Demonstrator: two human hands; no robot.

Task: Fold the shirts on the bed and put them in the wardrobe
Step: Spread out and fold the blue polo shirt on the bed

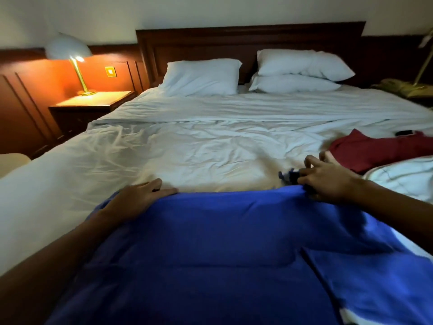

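On the far left, a lamp (68,50) glows on a small table (93,102) next to the bed (187,148). The bed has white sheets, and 3 pillows (201,77) sit at its top edge.

The blue shirt (234,242) is spread out on the bottom part of the bed, close to the person. Its far edge runs left to right, and the 2 hands are at the 2 ends of that edge.

The left hand (138,195) lies on the shirt's far left corner. Its fingers are pretty straight and look like they are pressing the cloth down, not grabbing it.

The right hand (328,181) is at the far right corner. Its fingers are curled and pinch the cloth there. A small dark and white bit of cloth pokes out by the fingertips, but I can't tell what it is.

From both hands, the rest of the blue shirt lies back toward the person, and it runs longer that way. Neither hand is nearer, since each already has its own corner. So I think the next fold will pull this far edge back over the shirt, and both hands should move together to keep it straight.

Past the right hand, near the right edge of the bed, a red shirt (375,151) lies in a heap. It is not folded yet. A white cloth (403,177) lies just in front of it.
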